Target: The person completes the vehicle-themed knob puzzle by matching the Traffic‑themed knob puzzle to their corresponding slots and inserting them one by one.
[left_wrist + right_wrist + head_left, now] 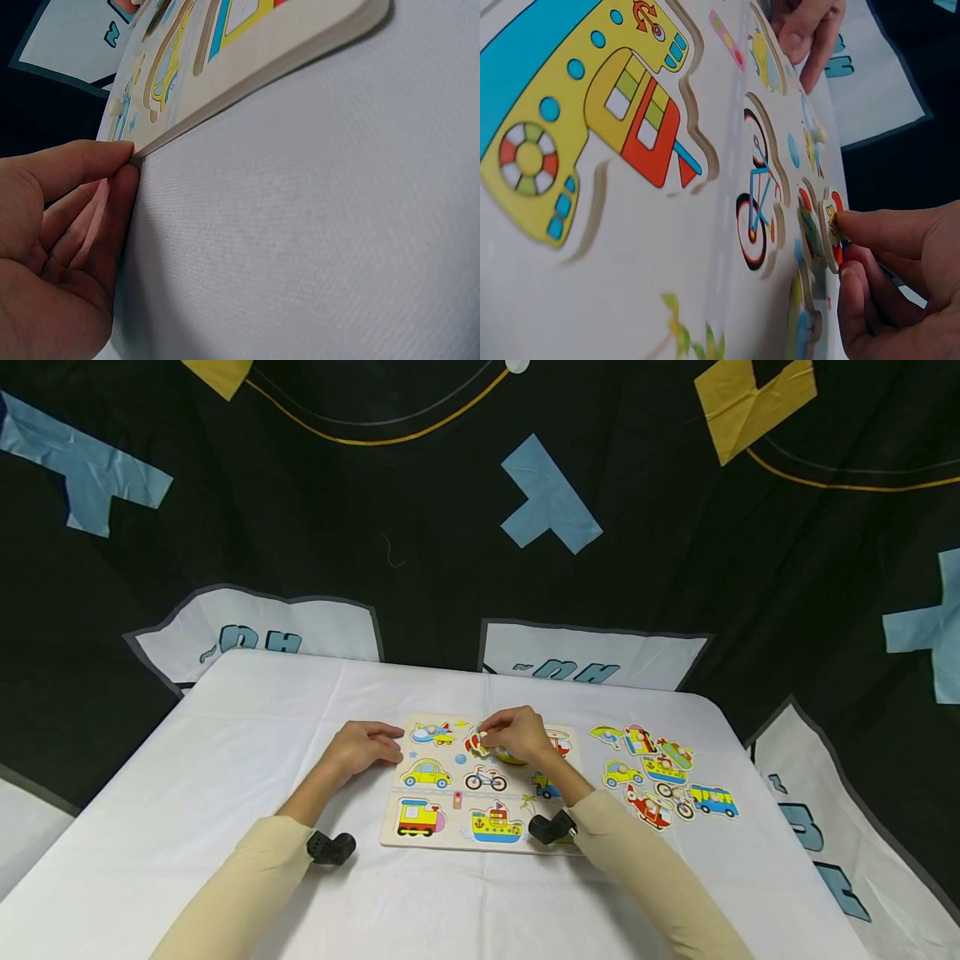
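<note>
A wooden puzzle board (442,785) with printed vehicle pictures in cut-out recesses lies on the table. At its left edge my left hand (362,749) rests; in the left wrist view thumb and finger pinch the rim. Over the upper middle of the board, my right hand (521,732) holds a red, white and yellow puzzle piece (831,225) between thumb and fingers. The piece stands tilted close to a recess with a red and green picture (810,217); whether they touch I cannot tell. Its exact vehicle is partly hidden by the fingers.
Right of the board lie several loose pieces, among them a bus (714,801), a bicycle (676,800), a helicopter (648,807), a car (622,773), a ship (665,769) and a train (640,740). White cloth (360,893) covers the table; a black curtain (435,543) hangs behind.
</note>
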